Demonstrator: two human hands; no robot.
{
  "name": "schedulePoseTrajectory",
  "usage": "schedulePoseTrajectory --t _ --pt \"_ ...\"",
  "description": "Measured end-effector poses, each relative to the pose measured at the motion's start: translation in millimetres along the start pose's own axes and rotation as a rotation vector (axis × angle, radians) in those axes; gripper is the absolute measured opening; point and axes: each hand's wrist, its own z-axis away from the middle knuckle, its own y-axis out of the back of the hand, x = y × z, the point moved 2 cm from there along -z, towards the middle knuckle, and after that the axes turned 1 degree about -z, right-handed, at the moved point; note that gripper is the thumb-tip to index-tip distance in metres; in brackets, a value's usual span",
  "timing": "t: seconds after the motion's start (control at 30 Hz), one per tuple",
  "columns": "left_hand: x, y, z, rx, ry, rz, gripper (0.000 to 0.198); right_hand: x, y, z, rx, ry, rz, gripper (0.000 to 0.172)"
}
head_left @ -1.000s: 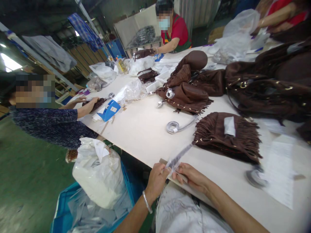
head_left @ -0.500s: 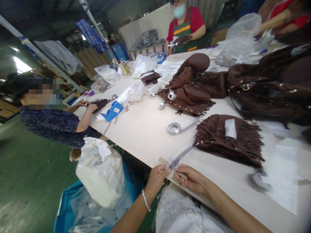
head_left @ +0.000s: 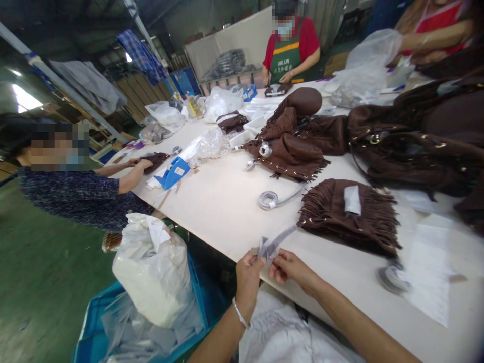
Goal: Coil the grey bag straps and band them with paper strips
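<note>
A strap wrapped in thin translucent film [head_left: 284, 236] runs from the brown fringed bag [head_left: 350, 217] to the table's near edge. My left hand [head_left: 248, 275] is closed on its end, thumb on top, with a small beige card [head_left: 254, 251] poking out by the fingers. Beside it my right hand [head_left: 293, 269] has curled fingers, with thumb and index at the film's loose edge. The film stands up in a crumpled fold between both hands. The bag lies on the white table [head_left: 223, 222], a white paper wrap on its front.
Wrapped straps coil on the table, one a grey roll [head_left: 268, 200]. More brown bags [head_left: 291, 151] lie behind. A blue holder [head_left: 173, 173] is near a co-worker [head_left: 75, 191] at left. Below the edge stands a blue crate [head_left: 85, 327] with a white bag [head_left: 151, 272]. Another co-worker [head_left: 289, 55] is opposite.
My hands have turned the strap's end and card; the film now folds upward, and less card shows. The co-worker opposite has lowered a brown item to the table. The view has shifted slightly.
</note>
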Motion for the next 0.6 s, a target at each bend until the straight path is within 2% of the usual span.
schedulePoseTrajectory --t 0.17,0.23,0.27,0.3,0.43,0.5,0.6 --pt "0.9 -1.1 0.1 -0.052 0.066 0.041 0.013 5.2 -14.2 17.4 0.331 0.262 0.485 0.021" --pt "2.8 2.0 -1.4 -0.044 0.080 0.031 0.012 2.3 -17.8 27.4 0.438 0.275 0.548 0.026" --pt "3.4 4.5 -2.9 -0.039 0.094 0.025 0.011 -0.6 -18.1 32.1 0.449 0.267 0.524 0.029" --pt "3.7 7.4 -4.9 -0.040 0.112 0.021 0.011 -4.2 -17.6 36.4 0.415 0.262 0.465 0.032" --pt "2.7 17.7 -15.2 -0.153 0.206 0.053 0.013 -17.5 -6.3 49.1 0.077 0.238 0.133 0.041" --pt "2.7 21.4 -19.7 -0.202 0.233 0.072 0.014 -20.9 4.2 52.2 0.058 0.253 0.126 0.044" --pt "5.6 25.5 -24.4 -0.237 0.251 0.093 0.015 -23.6 14.8 53.5 0.095 0.309 0.273 0.042"
